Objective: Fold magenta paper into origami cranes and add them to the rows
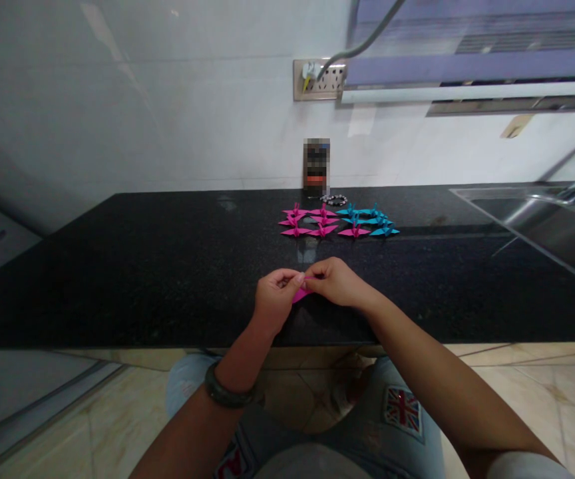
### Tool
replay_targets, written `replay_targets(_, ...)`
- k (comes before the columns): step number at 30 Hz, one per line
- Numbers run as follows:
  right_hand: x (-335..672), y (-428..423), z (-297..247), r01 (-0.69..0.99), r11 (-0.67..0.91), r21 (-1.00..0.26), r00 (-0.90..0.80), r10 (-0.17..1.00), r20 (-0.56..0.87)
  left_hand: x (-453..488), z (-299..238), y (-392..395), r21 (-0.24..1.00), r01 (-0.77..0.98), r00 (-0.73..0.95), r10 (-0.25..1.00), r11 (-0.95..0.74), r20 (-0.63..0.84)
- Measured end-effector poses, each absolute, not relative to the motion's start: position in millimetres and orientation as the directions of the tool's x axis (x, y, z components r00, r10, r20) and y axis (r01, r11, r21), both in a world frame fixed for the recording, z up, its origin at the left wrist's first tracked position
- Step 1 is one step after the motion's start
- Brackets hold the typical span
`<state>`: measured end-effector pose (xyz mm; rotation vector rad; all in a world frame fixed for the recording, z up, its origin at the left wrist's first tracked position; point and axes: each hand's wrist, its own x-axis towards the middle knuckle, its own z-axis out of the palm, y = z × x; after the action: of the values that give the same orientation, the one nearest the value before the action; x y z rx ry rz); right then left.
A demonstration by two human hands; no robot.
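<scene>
My left hand (275,296) and my right hand (335,281) meet just above the black stone counter (142,266). Both pinch one small folded piece of pink paper (300,293) between their fingertips. Only a pink corner shows below the fingers; the rest is hidden by them. Farther back on the counter lie several finished paper cranes, pink ones (312,221) on the left and blue ones (373,219) on the right, set in rows.
A dark box (316,166) stands against the white wall behind the cranes, with a beaded bracelet (335,199) beside it. A steel sink (547,223) is at the right. A wall socket (319,80) with a cable hangs above. Tiled floor lies below the counter edge.
</scene>
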<state>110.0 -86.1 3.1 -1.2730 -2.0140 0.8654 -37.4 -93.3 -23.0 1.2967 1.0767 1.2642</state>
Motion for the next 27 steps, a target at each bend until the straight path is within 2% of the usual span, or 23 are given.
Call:
replay_targets(5,111.4,-86.3,-0.4,0.457,0.23,-0.859,-0.316,0.945,0.085,-36.4,-21.4,-93.8,0.994,-0.024,0.047,0.993,-0.11,0.111)
replay_targets(12,112.3,-88.9,1.7,0.425,0.298,-0.855,-0.407,0.907,0.113,-38.0,-21.9,-93.8,0.99,0.009,0.037,0.99,-0.14,0.139)
replay_targets(18,111.2,-86.2,-2.1,0.42,0.313,-0.852,-0.305,0.933,0.193,-37.6,-21.5,-93.2,0.991,-0.037,0.052,0.99,-0.129,0.131)
replay_targets(27,103.7,-91.5,0.6,0.405,0.303,-0.863,-0.124,0.953,0.276,-37.4,-24.0,-94.1,0.99,0.033,0.059,0.989,-0.136,0.134)
